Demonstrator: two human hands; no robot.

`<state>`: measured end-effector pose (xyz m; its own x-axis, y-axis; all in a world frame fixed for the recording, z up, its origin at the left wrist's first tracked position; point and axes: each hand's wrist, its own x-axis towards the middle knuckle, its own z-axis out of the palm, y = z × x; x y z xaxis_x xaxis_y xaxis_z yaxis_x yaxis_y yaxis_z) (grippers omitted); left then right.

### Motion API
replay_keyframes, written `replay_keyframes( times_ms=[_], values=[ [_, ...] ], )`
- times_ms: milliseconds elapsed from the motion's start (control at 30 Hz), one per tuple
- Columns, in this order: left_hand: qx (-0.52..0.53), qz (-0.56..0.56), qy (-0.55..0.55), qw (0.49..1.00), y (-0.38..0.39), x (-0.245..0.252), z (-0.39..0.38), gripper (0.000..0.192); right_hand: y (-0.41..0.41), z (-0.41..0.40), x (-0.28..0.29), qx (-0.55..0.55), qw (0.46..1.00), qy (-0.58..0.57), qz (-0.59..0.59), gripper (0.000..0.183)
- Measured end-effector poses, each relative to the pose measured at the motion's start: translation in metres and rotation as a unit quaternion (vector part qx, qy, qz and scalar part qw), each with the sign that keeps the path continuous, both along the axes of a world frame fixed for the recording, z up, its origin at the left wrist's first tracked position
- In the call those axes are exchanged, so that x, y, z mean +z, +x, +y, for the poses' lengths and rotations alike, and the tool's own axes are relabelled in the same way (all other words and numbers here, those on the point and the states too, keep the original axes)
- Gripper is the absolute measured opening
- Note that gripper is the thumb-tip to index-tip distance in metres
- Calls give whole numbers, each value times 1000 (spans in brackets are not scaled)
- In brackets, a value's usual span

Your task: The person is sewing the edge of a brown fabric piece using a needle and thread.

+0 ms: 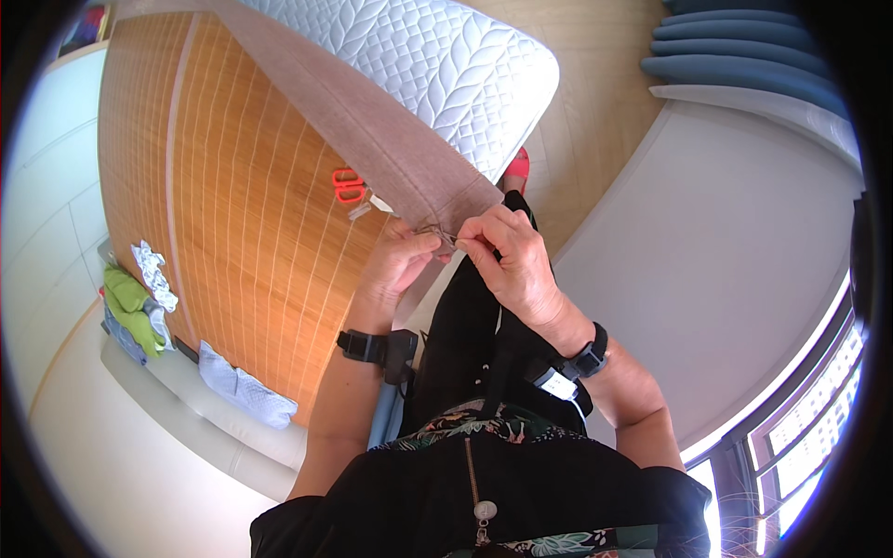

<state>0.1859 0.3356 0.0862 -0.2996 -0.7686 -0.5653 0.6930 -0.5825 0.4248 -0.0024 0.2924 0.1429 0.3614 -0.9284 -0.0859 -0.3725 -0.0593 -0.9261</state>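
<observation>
The brown fabric edging (391,139) of a bamboo sleeping mat (258,188) runs along the bed, its corner lifted between my hands. My left hand (401,261) pinches that corner between thumb and fingers. Close on its right, my right hand (509,258) has thumb and forefinger pressed together on something thin and small at the cloth, perhaps a needle or thread; it is too fine to tell. Orange-handled scissors (349,185) lie on the mat beside the edging, their blades hidden. A small clear piece (359,211) and a white piece (381,204) rest near them.
Under the mat is a white quilted mattress (460,63). A pale pillow (244,390), green clothing (132,307) and a crumpled patterned cloth (155,274) lie by the headboard (209,425). Blue-grey curtains (732,56) hang at upper right, beside a pale wall (711,230).
</observation>
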Motion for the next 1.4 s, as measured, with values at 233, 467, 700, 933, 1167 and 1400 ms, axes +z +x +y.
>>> replay_keyframes(
  times_ms=[233, 467, 700, 933, 1167, 1400],
  values=[
    [-20, 2, -8, 1000, 2, 0, -2, 21, -9, -5, 3, -17, 999, 48, -15, 8],
    [-15, -11, -9, 1000, -3, 2, -7, 22, -2, 13, 8, -114, 981, 137, -74, 9],
    [-13, -56, 25, 998, -5, 0, -7, 19, 3, 20, 9, -148, 976, 144, -65, 8],
    [-4, -54, 31, 998, -7, -1, -7, 17, 11, 24, 8, -196, 963, 170, -78, 7],
    [2, -54, 33, 998, -8, -3, -7, 16, 17, 28, 5, -219, 952, 199, -74, 6],
    [10, -22, 20, 999, -8, -3, -9, 18, 24, 41, -9, -277, 897, 279, -202, 6]
  ],
)
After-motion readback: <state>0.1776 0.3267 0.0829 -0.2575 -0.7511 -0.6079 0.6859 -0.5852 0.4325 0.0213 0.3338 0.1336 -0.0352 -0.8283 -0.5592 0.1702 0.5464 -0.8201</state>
